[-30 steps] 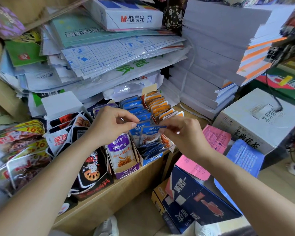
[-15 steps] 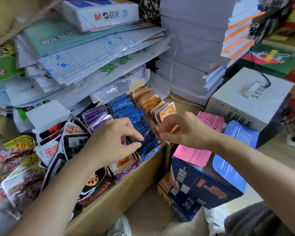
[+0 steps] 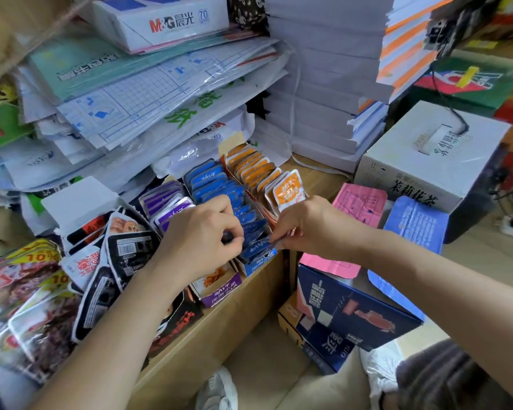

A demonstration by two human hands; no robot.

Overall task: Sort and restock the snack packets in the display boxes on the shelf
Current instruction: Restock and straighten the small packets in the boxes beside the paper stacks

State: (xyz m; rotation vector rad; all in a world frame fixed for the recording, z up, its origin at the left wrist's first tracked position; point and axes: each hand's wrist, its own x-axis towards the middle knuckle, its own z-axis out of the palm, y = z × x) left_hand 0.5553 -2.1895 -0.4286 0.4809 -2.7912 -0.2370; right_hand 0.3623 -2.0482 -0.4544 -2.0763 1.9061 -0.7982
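A wooden shelf crowded with stock, backed by plastic-wrapped paper stacks and an M&G copy-paper ream. At far left lie loose packets marked "10%". Beside them, black-and-white packets spill from a white display box. Next stands the purple display box, its purple packets upright in a row. The left hand, fingers curled, pinches the front of the blue packets. These stand in a row in the blue display box, just beside the purple one. The right hand, fingers likewise curled, meets the same row from the other side. It apparently pinches a front packet's corner, though blur hides the exact grip. Behind it, orange packets fill the third box. Farther right are a pink sheet, a dark blue carton below shelf level, and a white jasmine-tea carton.
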